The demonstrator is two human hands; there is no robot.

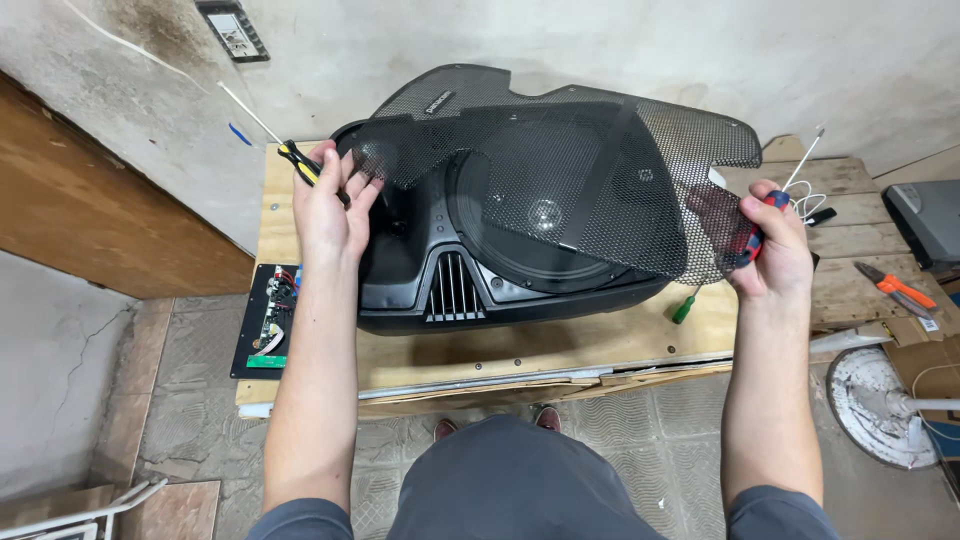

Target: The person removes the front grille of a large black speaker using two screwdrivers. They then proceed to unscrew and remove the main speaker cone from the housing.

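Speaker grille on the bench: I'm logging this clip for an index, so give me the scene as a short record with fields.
Setting: wooden workbench against a plastered wall
Main item: black speaker cabinet lying face up
Grille: black perforated grille lifted and tilted above the cabinet
Left hand: left hand grips the grille's left edge, yellow-black screwdriver by its fingers
Right hand: right hand grips the right edge
Nearby: orange pliers, circuit board

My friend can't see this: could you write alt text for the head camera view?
Two bare hands, left hand and right hand, lift a black perforated metal grille off a black loudspeaker cabinet lying on a wooden workbench.
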